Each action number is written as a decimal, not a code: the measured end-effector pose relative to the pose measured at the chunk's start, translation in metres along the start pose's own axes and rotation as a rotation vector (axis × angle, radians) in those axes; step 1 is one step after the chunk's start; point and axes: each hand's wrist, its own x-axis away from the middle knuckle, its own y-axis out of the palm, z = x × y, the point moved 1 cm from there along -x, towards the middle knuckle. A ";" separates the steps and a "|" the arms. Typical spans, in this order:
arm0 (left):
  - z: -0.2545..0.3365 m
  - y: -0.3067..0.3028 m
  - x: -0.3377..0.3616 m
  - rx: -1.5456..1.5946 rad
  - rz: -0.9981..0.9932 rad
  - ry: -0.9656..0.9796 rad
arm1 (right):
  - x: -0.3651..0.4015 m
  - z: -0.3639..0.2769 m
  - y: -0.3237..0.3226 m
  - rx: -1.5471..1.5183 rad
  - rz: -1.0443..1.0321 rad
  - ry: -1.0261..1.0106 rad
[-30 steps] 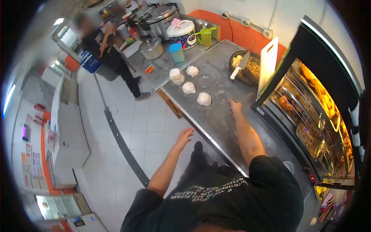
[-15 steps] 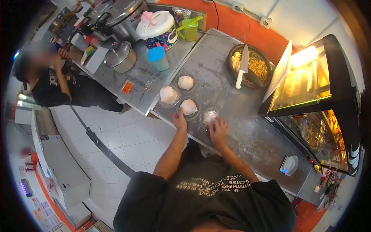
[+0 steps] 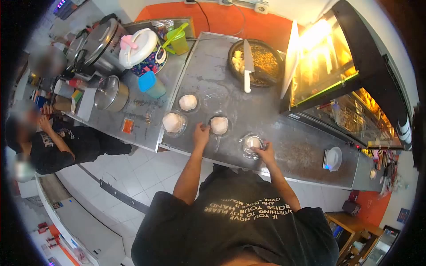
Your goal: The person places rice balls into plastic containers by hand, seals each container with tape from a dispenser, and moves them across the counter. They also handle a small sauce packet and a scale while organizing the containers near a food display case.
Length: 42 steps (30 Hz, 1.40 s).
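My right hand (image 3: 266, 154) grips the edge of a round clear plastic dish (image 3: 246, 154) with a pale dough ball (image 3: 254, 142) in it, near the counter's front edge. My left hand (image 3: 201, 135) is just left of another dough ball (image 3: 218, 125) on clear plastic, thumb and forefinger a little apart and nothing visible between them. Farther left sit a larger pale dough ball (image 3: 173, 122) and one behind it (image 3: 187, 102), each on clear plastic. A flat clear plastic piece (image 3: 214, 101) lies on the metal counter (image 3: 195, 66).
A dark bowl of crumbly filling (image 3: 266, 62) stands at the back with a knife (image 3: 247, 66) across it. To the right is a lit display case (image 3: 328, 66) and a small white bowl (image 3: 333, 158). Pots (image 3: 112, 93) and a blue-lidded container (image 3: 151, 84) stand left, beside another person (image 3: 57, 146).
My view has shifted. My right hand has moved right with its dish and dough ball, away from the others. My left hand has come off the neighbouring dough ball to its left side.
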 end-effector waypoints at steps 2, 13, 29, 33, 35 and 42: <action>0.006 0.004 -0.002 0.158 -0.068 0.004 | -0.002 0.030 -0.021 -0.216 0.065 -0.042; 0.026 0.135 0.032 0.030 -0.303 0.023 | 0.014 0.097 -0.153 -0.345 0.401 0.186; 0.105 0.184 0.033 0.047 -0.493 0.617 | 0.006 0.106 -0.191 -0.487 0.137 0.344; 0.105 0.208 0.106 -0.138 -0.257 0.399 | 0.011 0.099 -0.175 -0.603 0.338 0.306; 0.104 0.213 0.131 -0.352 -0.042 0.407 | 0.004 0.106 -0.165 -0.531 0.434 0.150; 0.112 0.209 0.136 0.053 -0.540 -0.254 | -0.008 0.096 -0.165 -0.508 0.308 0.040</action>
